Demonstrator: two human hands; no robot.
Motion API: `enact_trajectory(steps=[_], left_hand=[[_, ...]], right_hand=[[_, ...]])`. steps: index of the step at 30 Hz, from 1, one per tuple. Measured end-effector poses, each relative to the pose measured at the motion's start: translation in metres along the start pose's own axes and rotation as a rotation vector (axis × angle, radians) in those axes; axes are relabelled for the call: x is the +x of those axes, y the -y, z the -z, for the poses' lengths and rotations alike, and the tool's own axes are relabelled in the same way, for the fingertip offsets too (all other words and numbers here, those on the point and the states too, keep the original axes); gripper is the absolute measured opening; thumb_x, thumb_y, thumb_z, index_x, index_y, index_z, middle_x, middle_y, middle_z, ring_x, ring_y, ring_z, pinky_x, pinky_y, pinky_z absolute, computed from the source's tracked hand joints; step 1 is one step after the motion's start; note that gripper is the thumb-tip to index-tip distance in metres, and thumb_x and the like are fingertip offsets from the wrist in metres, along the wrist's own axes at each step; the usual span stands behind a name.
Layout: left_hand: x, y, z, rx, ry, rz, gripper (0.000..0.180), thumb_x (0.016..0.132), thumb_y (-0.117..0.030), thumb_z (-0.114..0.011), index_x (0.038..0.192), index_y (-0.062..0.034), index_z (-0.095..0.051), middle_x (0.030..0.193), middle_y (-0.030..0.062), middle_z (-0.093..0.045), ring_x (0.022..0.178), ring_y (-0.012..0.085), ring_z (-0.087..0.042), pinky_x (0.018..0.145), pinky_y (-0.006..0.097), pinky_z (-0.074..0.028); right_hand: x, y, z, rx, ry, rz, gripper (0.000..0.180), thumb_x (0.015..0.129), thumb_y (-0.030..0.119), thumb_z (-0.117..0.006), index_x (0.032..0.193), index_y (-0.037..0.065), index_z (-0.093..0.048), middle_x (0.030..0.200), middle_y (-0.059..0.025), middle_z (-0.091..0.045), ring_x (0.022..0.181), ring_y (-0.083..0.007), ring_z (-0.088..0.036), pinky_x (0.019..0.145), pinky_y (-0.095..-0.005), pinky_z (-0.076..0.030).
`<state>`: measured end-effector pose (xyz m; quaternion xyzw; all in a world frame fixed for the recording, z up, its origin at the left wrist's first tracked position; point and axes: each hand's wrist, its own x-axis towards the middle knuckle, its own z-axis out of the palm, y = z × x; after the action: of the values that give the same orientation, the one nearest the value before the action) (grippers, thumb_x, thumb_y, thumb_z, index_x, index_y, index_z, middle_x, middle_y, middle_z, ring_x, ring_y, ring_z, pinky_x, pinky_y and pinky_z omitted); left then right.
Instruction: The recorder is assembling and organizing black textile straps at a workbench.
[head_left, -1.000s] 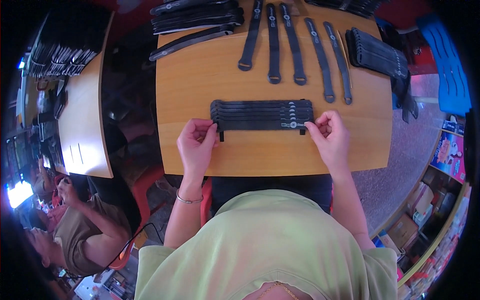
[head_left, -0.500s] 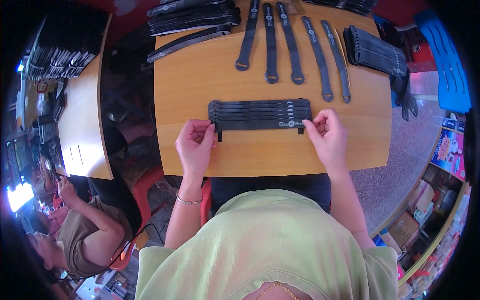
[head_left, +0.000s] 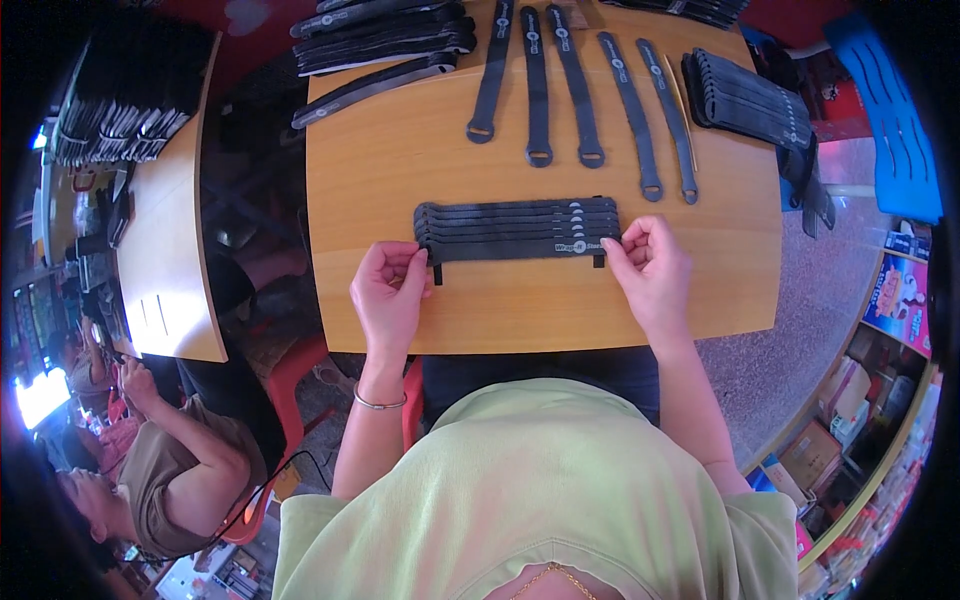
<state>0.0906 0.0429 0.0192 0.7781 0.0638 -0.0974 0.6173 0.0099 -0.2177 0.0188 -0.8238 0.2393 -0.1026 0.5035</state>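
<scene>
A flat bundle of several black straps (head_left: 515, 230) lies crosswise on the wooden table (head_left: 400, 170), stacked side by side. My left hand (head_left: 388, 298) pinches the bundle's left end with its fingertips. My right hand (head_left: 650, 268) pinches the right end, near a small white mark on the front strap. Both hands rest on the tabletop close to the near edge.
Several single black straps (head_left: 585, 85) lie lengthwise at the far middle. A pile of straps (head_left: 380, 35) sits far left and a black stack (head_left: 745, 95) far right. A second table (head_left: 165, 240) stands left, a blue chair (head_left: 890, 110) right, a seated person (head_left: 150, 470) lower left.
Both hands stay on the ends of the bundle; hands and bundle have barely shifted. The person at lower left has moved an arm.
</scene>
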Motion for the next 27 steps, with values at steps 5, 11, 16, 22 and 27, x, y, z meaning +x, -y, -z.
enact_trajectory(steps=[5, 11, 16, 22, 27], left_hand=[[-0.0011, 0.0010, -0.0007, 0.032, -0.020, -0.008, 0.006, 0.086, 0.000, -0.062, 0.090, 0.0001, -0.058, 0.074, 0.0027, -0.061, 0.058, 0.0053, -0.057, 0.050, 0.018, -0.047], [-0.0023, -0.0012, -0.0020, 0.039, -0.032, -0.019, 0.006, 0.085, 0.001, -0.062, 0.090, 0.0024, -0.058, 0.073, 0.0037, -0.061, 0.061, 0.0055, -0.058, 0.050, 0.018, -0.046], [-0.0026, -0.0013, -0.0020, 0.055, -0.032, -0.047, 0.007, 0.085, 0.001, -0.063, 0.090, 0.0025, -0.058, 0.073, 0.0039, -0.060, 0.060, 0.0059, -0.058, 0.049, 0.018, -0.046], [-0.0012, 0.0043, -0.0007, 0.035, -0.032, -0.056, 0.007, 0.085, 0.001, -0.063, 0.089, 0.0023, -0.058, 0.072, 0.0038, -0.060, 0.059, 0.0064, -0.058, 0.047, 0.018, -0.046], [-0.0011, 0.0010, -0.0020, 0.059, -0.032, -0.064, 0.006, 0.085, 0.002, -0.062, 0.088, 0.0018, -0.057, 0.071, 0.0030, -0.059, 0.058, 0.0061, -0.057, 0.047, 0.019, -0.046]], right_hand=[[-0.0001, 0.0013, -0.0013, -0.012, -0.011, 0.016, 0.024, 0.076, 0.007, -0.074, 0.082, 0.003, -0.051, 0.065, -0.0026, -0.057, 0.052, -0.0086, -0.055, 0.049, -0.0241, -0.044], [-0.0002, 0.0016, -0.0007, -0.033, -0.021, 0.038, 0.024, 0.075, 0.006, -0.075, 0.083, 0.004, -0.052, 0.065, -0.0026, -0.055, 0.052, -0.0098, -0.053, 0.049, -0.0248, -0.044], [-0.0010, -0.0009, -0.0015, 0.001, -0.025, 0.042, 0.025, 0.075, 0.005, -0.074, 0.086, 0.004, -0.052, 0.068, -0.0031, -0.055, 0.054, -0.0102, -0.053, 0.050, -0.0247, -0.044], [-0.0007, 0.0005, -0.0016, -0.016, -0.015, 0.051, 0.022, 0.074, 0.003, -0.073, 0.087, 0.004, -0.055, 0.070, -0.0035, -0.056, 0.055, -0.0110, -0.054, 0.051, -0.0250, -0.045], [-0.0007, 0.0042, -0.0002, -0.036, 0.000, 0.083, 0.016, 0.075, 0.002, -0.072, 0.083, 0.003, -0.058, 0.071, -0.0039, -0.057, 0.056, -0.0116, -0.056, 0.052, -0.0245, -0.046]])
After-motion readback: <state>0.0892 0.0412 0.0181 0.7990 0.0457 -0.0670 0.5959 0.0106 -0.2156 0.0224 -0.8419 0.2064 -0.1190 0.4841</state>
